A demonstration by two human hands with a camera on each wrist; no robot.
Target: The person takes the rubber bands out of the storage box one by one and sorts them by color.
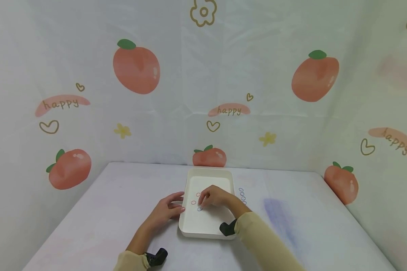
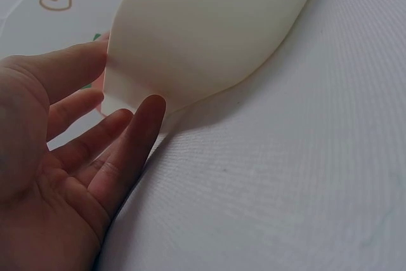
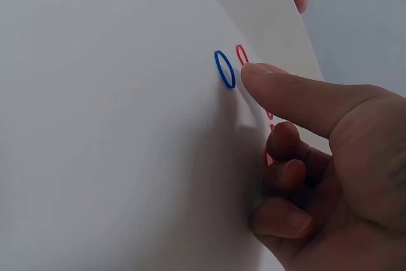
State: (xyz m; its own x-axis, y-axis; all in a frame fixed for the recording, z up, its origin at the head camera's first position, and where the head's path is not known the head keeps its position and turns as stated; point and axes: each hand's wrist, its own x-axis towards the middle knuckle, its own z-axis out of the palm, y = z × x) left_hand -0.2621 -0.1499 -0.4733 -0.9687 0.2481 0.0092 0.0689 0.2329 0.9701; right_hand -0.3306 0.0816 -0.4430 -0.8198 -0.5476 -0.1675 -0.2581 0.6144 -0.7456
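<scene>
A shallow white tray (image 1: 208, 230) lies on the table. My left hand (image 1: 167, 210) touches its left side, the fingers fairly straight along the wall in the left wrist view, with the thumb nearer me. Over the tray, my right hand (image 1: 215, 196) is lowered, thumb and index finger close together and the other fingers curled. Beside the thumb tip is a thin blue ring (image 3: 225, 69); whether the fingertips pinch it or anything else is hidden. Thin red rings, one of them a red ring (image 1: 193, 202), lie left of the right hand inside the tray.
Several blue rings (image 1: 242, 194) lie in a row on the table (image 1: 139, 180), just right of the tray and partly behind the right forearm. A white printed cloth (image 1: 176, 128) rises behind the table and along its sides. Both wrists wear small black devices.
</scene>
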